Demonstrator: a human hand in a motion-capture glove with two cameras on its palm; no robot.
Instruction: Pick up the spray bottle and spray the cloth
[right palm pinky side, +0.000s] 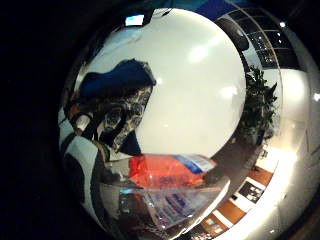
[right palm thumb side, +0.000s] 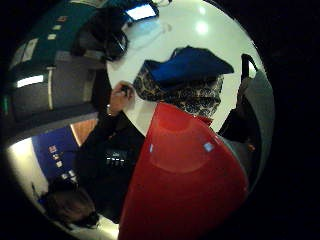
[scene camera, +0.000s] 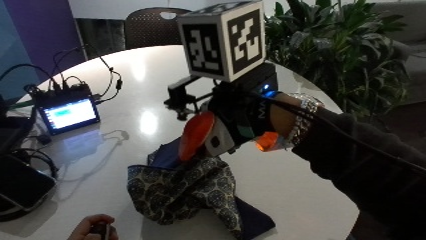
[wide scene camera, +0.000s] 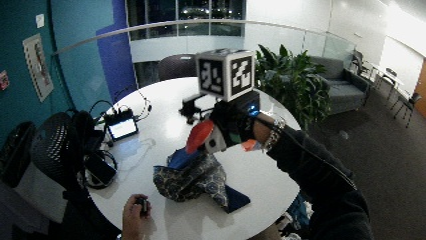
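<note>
Holding the spray bottle (scene camera: 198, 134) aloft, the gloved right hand (scene camera: 243, 120) sits above the round white table (scene camera: 146, 75), fingers wrapped round the bottle's body. Bottle's red-orange end tilts downward, pointed at the cloths below. An orange part (scene camera: 267, 141) shows at the wrist side of the hand. Thumb-side palm view is largely filled by the bottle's red surface (right palm thumb side: 185, 180), so it lies close against the palm.

Directly beneath: a patterned cloth (scene camera: 183, 192), bunched and crumpled, lying on top of a blue cloth (scene camera: 249, 217) whose edges show at both sides. Bottle and cloths are apart, not touching.

Bare left hand (scene camera: 93, 229) rests at the table's near edge, curled round a small dark object. A small lit screen (scene camera: 68, 113) with cables stands on the table's left part. Potted plant (scene camera: 333, 50) beyond the table.
</note>
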